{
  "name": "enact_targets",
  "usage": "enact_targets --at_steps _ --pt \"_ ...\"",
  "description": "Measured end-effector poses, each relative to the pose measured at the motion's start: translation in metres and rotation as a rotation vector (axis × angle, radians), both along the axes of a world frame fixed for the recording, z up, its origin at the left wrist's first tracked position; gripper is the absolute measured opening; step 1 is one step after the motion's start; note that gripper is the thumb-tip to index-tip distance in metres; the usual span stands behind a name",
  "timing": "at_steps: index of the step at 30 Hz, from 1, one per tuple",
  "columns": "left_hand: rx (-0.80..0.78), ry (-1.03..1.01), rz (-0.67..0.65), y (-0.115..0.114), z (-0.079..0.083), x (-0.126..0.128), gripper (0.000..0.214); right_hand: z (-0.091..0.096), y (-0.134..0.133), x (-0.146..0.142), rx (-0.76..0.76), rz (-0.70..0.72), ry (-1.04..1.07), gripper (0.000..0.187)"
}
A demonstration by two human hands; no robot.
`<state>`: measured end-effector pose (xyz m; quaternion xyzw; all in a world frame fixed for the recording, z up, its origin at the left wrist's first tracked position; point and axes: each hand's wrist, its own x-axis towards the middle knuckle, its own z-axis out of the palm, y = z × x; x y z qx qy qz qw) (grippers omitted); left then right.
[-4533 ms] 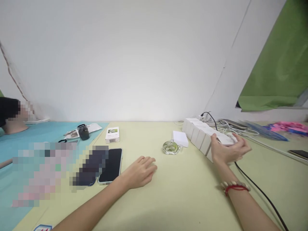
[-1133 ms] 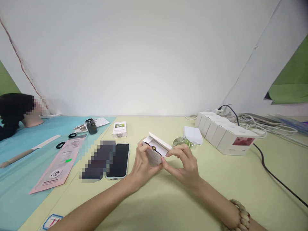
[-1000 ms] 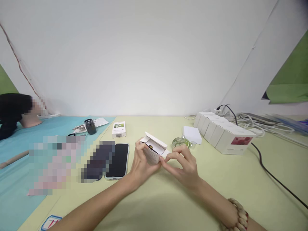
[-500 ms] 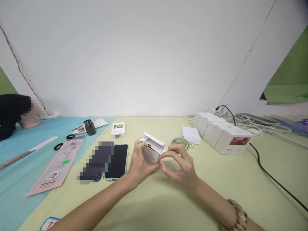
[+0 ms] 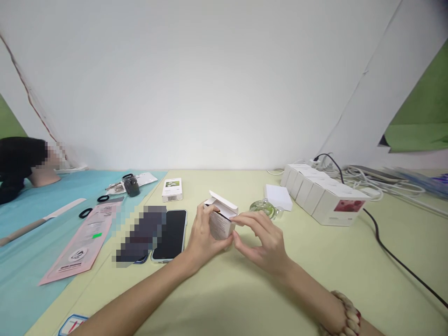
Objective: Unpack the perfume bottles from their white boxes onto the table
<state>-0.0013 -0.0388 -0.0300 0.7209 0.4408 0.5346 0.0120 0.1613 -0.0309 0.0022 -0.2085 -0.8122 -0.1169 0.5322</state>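
Observation:
A small white box [image 5: 220, 228] is tilted between my two hands, with its lid flap raised at the back. My left hand [image 5: 203, 235] wraps round its left side, the fingers over the top edge and the thumb under the front. At the right end of the box, my right hand [image 5: 262, 235] has its fingertips on the upper edge and its thumb by the lower corner. The inside of the box is mostly hidden by fingers and flap. Just beyond my right hand lies a round, clear glass bottle [image 5: 262, 208] with a greenish look.
Left of my hands lie a dark phone [image 5: 170, 235] and a pixelated item [image 5: 142, 237]. Behind stands a white carton [image 5: 172, 190]. Several white boxes [image 5: 325, 196] line the right, near a black cable [image 5: 388, 247]. A pink packet [image 5: 82, 247] rests on blue cloth.
My right fingers have moved from the box's near corner up onto its top edge, opening wider from the thumb. The gold spot inside the box no longer shows.

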Motion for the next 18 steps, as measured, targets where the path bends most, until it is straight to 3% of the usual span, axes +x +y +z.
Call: enact_targets --at_steps 8,18 --pt "-0.02 0.003 -0.019 -0.0021 0.0032 0.0007 0.058 -0.0034 0.0031 0.0028 0.081 -0.1 -0.082 0.028" --pt "-0.041 0.071 0.034 -0.0064 0.0075 0.0043 0.079 0.0011 -0.0005 0.0011 0.08 -0.1 -0.068 0.026"
